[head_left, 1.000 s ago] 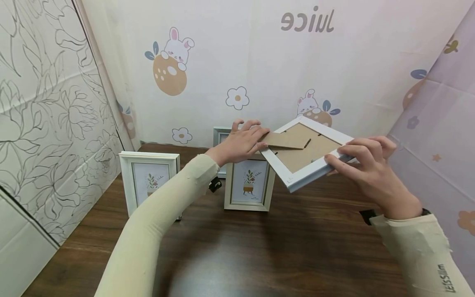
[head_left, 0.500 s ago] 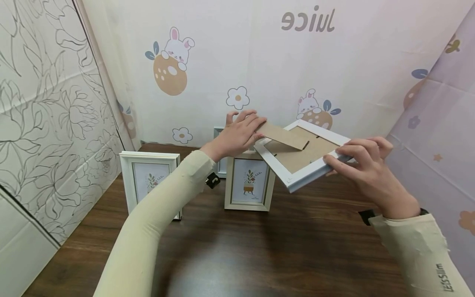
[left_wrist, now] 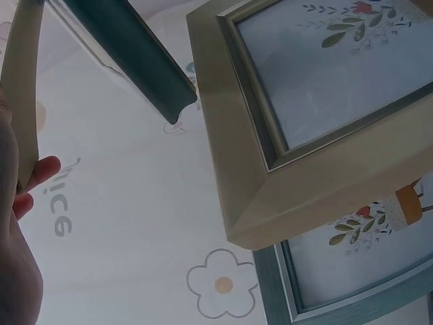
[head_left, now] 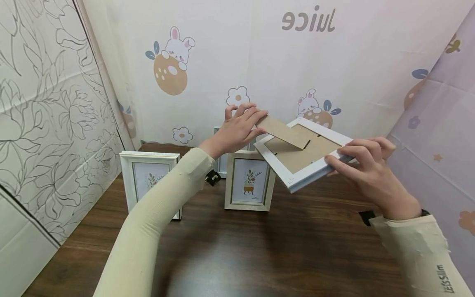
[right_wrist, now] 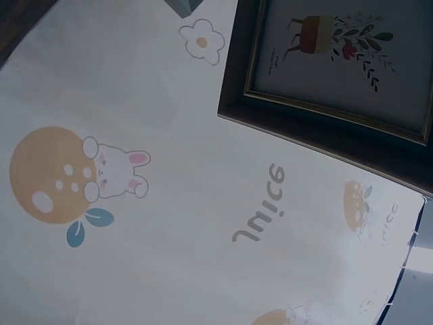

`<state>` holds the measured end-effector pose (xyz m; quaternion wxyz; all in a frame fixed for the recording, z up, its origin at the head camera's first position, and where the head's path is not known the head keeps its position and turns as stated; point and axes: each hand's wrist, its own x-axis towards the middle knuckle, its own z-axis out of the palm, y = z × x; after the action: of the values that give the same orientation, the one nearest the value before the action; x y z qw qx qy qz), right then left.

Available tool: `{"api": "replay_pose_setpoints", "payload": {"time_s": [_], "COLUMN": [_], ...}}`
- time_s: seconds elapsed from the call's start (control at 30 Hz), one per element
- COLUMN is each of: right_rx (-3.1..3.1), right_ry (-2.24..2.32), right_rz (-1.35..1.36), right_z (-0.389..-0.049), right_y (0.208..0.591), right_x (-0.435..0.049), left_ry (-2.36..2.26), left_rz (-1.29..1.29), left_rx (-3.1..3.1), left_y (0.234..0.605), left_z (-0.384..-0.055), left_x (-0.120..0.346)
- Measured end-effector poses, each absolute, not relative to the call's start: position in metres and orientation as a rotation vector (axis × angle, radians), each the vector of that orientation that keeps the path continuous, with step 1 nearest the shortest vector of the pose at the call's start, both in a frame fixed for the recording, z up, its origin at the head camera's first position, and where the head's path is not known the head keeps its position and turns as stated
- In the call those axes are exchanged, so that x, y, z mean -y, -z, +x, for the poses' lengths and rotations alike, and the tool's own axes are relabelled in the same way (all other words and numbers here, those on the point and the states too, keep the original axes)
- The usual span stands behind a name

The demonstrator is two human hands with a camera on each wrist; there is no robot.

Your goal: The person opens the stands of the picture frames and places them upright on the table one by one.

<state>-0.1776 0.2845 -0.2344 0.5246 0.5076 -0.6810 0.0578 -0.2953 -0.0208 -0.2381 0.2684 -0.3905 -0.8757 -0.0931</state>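
A white-backed picture frame (head_left: 273, 168) hangs tilted above the table, its brown backing facing up in the head view. My right hand (head_left: 375, 173) grips its right edge, thumb on the back and fingers along the side. Hinged on the backing, a brown easel stand (head_left: 282, 131) is swung out at an angle. My left hand (head_left: 237, 130) pinches the free end of that stand. The stand (left_wrist: 24, 88) also shows beside the left fingers in the left wrist view. In the right wrist view, the held frame's front (right_wrist: 325, 132) carries a potted-plant print.
A beige picture frame (head_left: 248, 207) stands upright just below the held one. Behind it is a grey-green picture frame (head_left: 222, 165), partly hidden by my left hand. A cream picture frame (head_left: 126, 181) stands left, overlapped by my left sleeve. A printed curtain (head_left: 237, 49) backs the wooden table (head_left: 237, 255).
My left hand has moved up, lifting the stand's free end further from the frame's back. The right hand and the frame have stayed nearly still.
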Motion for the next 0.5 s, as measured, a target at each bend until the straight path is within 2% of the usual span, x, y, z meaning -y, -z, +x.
{"api": "replay_pose_setpoints", "payload": {"time_s": [0.5], "right_rx": [1.629], "right_ry": [-0.136], "right_rz": [1.219], "right_z": [-0.1764], "right_y": [0.2319], "right_x": [-0.2818], "left_ry": [0.264], "left_rz": [-1.071], "left_rx": [2.383], "left_y": [0.2451], "left_z": [-0.297], "left_x": [0.0215]}}
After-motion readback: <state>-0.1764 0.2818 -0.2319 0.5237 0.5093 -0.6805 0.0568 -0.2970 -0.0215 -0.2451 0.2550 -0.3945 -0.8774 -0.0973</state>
